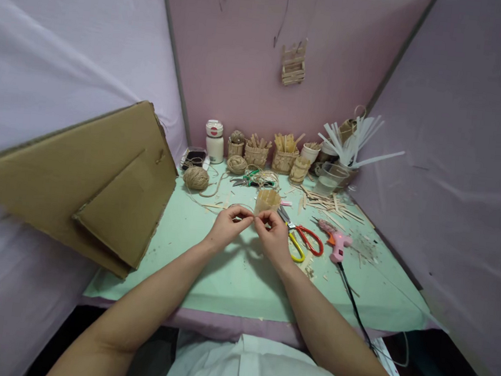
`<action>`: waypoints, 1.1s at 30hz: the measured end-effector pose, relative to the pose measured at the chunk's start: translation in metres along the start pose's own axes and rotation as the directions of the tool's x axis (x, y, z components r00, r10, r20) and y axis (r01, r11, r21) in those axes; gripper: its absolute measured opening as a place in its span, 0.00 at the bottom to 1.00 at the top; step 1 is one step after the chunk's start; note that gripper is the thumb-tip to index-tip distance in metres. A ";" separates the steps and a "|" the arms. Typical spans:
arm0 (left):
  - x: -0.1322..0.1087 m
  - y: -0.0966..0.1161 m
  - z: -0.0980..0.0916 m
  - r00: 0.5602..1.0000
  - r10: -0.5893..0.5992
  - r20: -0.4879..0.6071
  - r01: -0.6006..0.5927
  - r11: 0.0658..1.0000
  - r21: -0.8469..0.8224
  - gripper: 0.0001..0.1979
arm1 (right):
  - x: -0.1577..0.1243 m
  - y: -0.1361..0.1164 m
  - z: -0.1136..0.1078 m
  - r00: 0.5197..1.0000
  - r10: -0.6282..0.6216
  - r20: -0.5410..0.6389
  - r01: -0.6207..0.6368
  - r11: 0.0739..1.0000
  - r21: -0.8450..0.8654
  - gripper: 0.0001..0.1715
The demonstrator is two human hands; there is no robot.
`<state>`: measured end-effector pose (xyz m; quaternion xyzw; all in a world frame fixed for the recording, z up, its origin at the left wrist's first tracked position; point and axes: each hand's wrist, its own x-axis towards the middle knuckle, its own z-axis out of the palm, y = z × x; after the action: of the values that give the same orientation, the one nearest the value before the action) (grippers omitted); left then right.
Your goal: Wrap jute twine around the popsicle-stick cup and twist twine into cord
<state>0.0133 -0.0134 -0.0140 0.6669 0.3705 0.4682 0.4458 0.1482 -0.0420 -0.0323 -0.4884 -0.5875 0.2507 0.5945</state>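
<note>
My left hand (229, 227) and my right hand (271, 232) meet above the middle of the table, thumbs and fingertips pinched close together. A thin strand of twine (204, 206) runs from the left toward my left hand, and its end seems to be between the fingertips of both hands. Just behind the fingers stands a small tan wooden cup (267, 200), its lower part partly hidden. Beside my right hand lie scissors (310, 240) with one red and one yellow handle, partly covered by that hand.
Right of the scissors lies a pink glue gun (339, 244) with a black cord. Wood sticks (329, 202) are scattered behind it. Twine balls (196, 178), green-handled pliers (251, 178), a white bottle (214, 143) and stick-filled baskets (284, 159) line the back. Folded cardboard (116, 199) leans left.
</note>
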 end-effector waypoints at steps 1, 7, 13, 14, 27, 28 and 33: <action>0.000 0.000 0.000 1.000 -0.010 -0.001 0.010 1.000 -0.009 0.05 | 0.000 0.000 0.000 1.000 -0.014 0.002 0.014 1.000 -0.013 0.05; 0.003 0.001 0.000 0.901 -0.397 0.175 0.433 0.797 -0.421 0.05 | -0.005 -0.004 0.000 0.958 -0.278 0.064 0.286 0.940 -0.185 0.04; 0.002 0.002 -0.001 0.844 -0.434 0.316 0.536 0.658 -0.528 0.08 | -0.007 -0.006 -0.001 0.951 -0.302 0.058 0.308 0.936 -0.168 0.02; 0.001 0.003 -0.001 0.878 -0.403 0.258 0.478 0.710 -0.517 0.09 | -0.006 -0.007 -0.001 0.965 -0.260 0.036 0.262 0.953 -0.152 0.03; 0.004 -0.003 -0.004 0.993 -0.078 0.092 0.092 0.982 -0.165 0.10 | 0.000 0.003 -0.002 1.000 0.011 -0.020 -0.011 1.000 0.007 0.10; 0.004 -0.003 -0.005 0.994 -0.064 0.084 0.074 0.989 -0.128 0.09 | 0.001 0.005 -0.001 0.999 0.049 -0.015 -0.049 0.999 0.024 0.11; 0.003 -0.004 -0.006 0.999 0.031 0.044 -0.037 0.990 0.133 0.06 | 0.002 0.007 -0.001 0.977 0.209 0.033 -0.212 0.967 0.143 0.13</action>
<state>0.0078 -0.0077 -0.0161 0.7112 0.3803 0.4356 0.3997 0.1512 -0.0380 -0.0376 -0.5010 -0.5178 0.3589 0.5933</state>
